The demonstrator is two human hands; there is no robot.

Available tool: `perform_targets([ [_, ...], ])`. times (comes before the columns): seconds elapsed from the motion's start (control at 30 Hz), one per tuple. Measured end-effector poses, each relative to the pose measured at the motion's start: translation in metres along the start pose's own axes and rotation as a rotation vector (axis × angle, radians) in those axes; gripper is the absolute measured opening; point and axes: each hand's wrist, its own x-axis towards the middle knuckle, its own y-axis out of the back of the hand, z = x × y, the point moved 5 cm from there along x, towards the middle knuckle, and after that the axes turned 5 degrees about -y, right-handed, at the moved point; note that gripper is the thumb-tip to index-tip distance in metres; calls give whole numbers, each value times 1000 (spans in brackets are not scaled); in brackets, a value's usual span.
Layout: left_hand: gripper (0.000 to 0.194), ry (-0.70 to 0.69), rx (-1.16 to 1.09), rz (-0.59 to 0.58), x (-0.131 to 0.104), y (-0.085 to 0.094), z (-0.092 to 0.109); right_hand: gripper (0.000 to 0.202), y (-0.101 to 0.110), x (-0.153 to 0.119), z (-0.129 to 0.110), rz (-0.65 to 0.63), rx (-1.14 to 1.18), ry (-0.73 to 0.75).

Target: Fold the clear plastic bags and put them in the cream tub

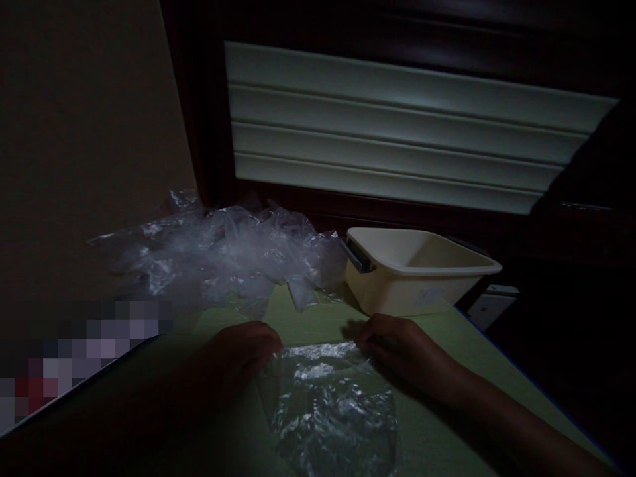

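Note:
A clear plastic bag point(335, 404) lies spread on the green tabletop point(422, 424), its far edge stretched between my two hands. My left hand point(251, 344) pinches the far left corner, its fingers closed and dim in shadow. At the far right corner, my right hand point(392, 338) has thumb and fingers closed on the same bag. Crinkles and bright reflections run across the bag's middle; its near end runs out of the bottom of the view.
Behind my left hand sits a heap of crumpled clear plastic bags point(238, 248). A cream plastic bin point(407, 291) with dark handles stands beyond my right hand. A white object point(491, 308) shows past the table's right edge. A slatted panel point(387, 132) rises behind.

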Motion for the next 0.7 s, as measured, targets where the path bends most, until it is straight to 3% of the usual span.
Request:
perform_targets([
  [0.17,29,-6,-35,-4,1,4,6,18,3,0,2,4,-1,-3],
  [0.33,27,1,-68,85,4,8,11,14,3,-1,4,31,37,-21],
  [0.5,24,34,-65,164,7,10,5,12,2,0,3,30,60,-39],
  [0.7,21,86,-76,167,10,15,0,12,2,1,3,28,77,-51],
])
